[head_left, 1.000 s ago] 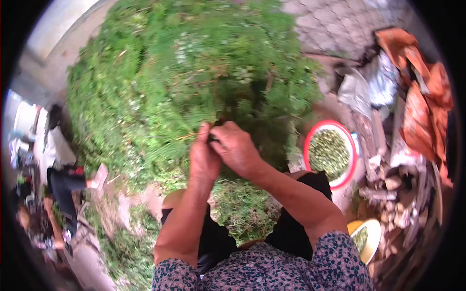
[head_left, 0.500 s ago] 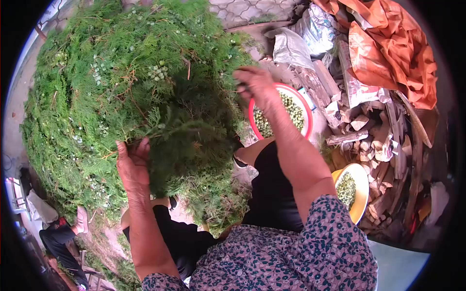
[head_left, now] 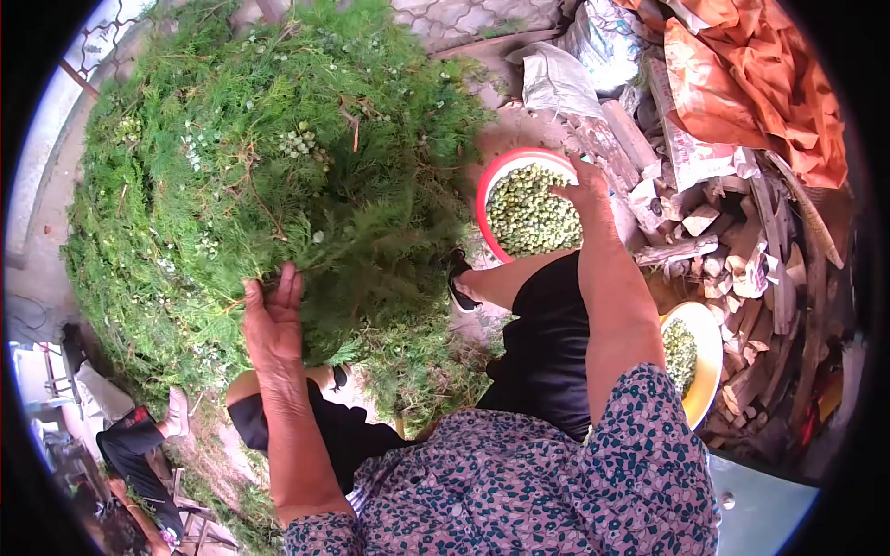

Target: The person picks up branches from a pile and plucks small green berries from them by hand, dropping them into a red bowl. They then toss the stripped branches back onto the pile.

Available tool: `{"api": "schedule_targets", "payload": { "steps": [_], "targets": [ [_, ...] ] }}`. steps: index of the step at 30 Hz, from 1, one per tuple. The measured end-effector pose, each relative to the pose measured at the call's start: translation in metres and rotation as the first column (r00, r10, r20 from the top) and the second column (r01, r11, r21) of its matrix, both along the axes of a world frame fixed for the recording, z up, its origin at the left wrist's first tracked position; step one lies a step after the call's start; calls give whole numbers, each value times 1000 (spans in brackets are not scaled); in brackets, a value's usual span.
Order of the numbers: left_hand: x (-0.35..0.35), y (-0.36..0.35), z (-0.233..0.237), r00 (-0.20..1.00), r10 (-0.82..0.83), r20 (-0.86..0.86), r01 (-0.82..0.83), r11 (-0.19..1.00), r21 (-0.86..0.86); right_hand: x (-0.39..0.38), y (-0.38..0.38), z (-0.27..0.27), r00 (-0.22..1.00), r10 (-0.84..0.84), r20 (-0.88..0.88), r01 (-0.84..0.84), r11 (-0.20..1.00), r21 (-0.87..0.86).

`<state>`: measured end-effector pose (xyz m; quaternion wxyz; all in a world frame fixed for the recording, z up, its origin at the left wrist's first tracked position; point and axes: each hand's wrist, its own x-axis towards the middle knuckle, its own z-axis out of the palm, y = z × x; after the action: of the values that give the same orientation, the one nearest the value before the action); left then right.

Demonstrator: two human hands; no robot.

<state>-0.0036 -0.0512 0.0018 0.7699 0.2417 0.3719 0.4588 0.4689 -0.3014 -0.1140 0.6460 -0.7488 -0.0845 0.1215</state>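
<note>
My left hand is at the near edge of a big heap of green cypress branches, its thumb and fingers round a leafy cypress branch. That branch spreads to the right and is blurred. Over the right rim of a red-rimmed basin is my right hand, thumb and fingers apart, with nothing visible between them. Many small green cones fill the basin. Pale clusters of cones show among the heaped foliage.
A yellow basin with more green cones stands at my right. Beyond lie split firewood, sacks and an orange tarp. Loose sprigs lie between my legs. Another person's leg shows at the lower left.
My right hand has moved right and down, from beside the branches to over the red-rimmed basin. My left hand stays at the heap with the branch. The view has shifted slightly.
</note>
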Motion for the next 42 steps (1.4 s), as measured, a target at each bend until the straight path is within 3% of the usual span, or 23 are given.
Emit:
{"api": "schedule_targets", "payload": {
  "steps": [3, 6, 8, 10, 12, 14, 15, 16, 18, 19, 20, 22, 24, 25, 26, 28, 29, 31, 32, 34, 35, 37, 42],
  "targets": [
    [-4, -23, -6, 998, 17, 61, -15, 999, -36, -11, -2, 21, 995, 19, -96, -33, 989, -145],
    [-5, -39, -12, 995, 36, 91, -27, 994, -102, -35, 21, 40, 979, 107, -176, -118, 991, -56],
    [-2, -49, -9, 996, 58, 75, -48, 992, -121, -84, 43, 75, 971, 105, -213, -49, 966, 254],
    [-2, -58, -8, 993, 79, 83, -66, 987, -148, -106, 45, 78, 981, 85, -176, -26, 948, 316],
    [-2, -64, -7, 989, 93, 116, -71, 981, -182, -111, 38, 71, 999, 24, -25, -21, 992, 123],
    [-4, -69, -8, 986, 81, 146, -54, 982, -180, -97, 28, 57, 992, -120, -28, 122, 991, 56],
    [-6, -70, -10, 981, 65, 180, -33, 983, -178, -66, 18, 32, 971, -156, 180, 179, 977, -120],
    [-9, -71, -11, 981, 69, 181, -36, 983, -180, -44, 11, 11, 911, -146, 385, 264, 925, -274],
    [-18, -73, -11, 969, 51, 243, 2, 977, -213, -52, 8, 48, 757, -99, 646, 552, 627, -550],
    [-20, -76, -9, 954, 33, 297, 23, 983, -184, -57, 9, 70, 842, -249, 479, 522, 601, -605],
    [-24, -75, -14, 954, 42, 298, 14, 983, -184, -53, 8, 77, 827, -279, 489, 552, 569, -609],
    [-28, -75, -20, 801, -174, 573, 175, 983, 55, -48, 1, 85, 822, -165, 546, 497, 677, -543],
    [-29, -77, -20, 846, -87, 527, 111, 994, -15, -61, 8, 87, 741, -64, 669, 518, 687, -509],
    [-29, -77, -18, 859, -81, 505, 106, 994, -21, -77, 16, 92, 814, 46, 579, 222, 896, -384],
    [-30, -78, -16, 873, -74, 483, 99, 995, -28, -94, 25, 96, 840, 189, 509, -102, 976, -195],
    [-34, -78, -13, 893, -113, 436, 126, 992, -1, -168, 44, 115, 832, 338, 439, -371, 928, -11],
    [-35, -79, -12, 889, -128, 440, 134, 991, 17, -207, 47, 128, 843, 472, 259, -523, 833, 182],
    [-36, -81, -14, 887, -140, 441, 141, 990, 30, -263, 49, 153, 623, 667, 408, -722, 691, -28],
    [-36, -80, -18, 890, -95, 446, 117, 993, -24, -281, 50, 158, 471, 720, 509, -783, 607, -135],
    [-36, -83, -19, 891, -46, 451, 92, 993, -80, -314, 54, 165, 308, 755, 579, -835, 506, -216],
    [-35, -87, -15, 891, -46, 452, 94, 992, -85, -324, 54, 162, 306, 758, 577, -836, 503, -219],
    [-36, -94, -13, 901, -49, 432, 105, 989, -106, -338, 56, 150, 215, 840, 498, -753, 468, -463],
    [-37, -109, -16, 967, -92, 238, 110, 992, -66, -357, 56, 132, 259, 845, 469, -804, 457, -380]
  ]
}}
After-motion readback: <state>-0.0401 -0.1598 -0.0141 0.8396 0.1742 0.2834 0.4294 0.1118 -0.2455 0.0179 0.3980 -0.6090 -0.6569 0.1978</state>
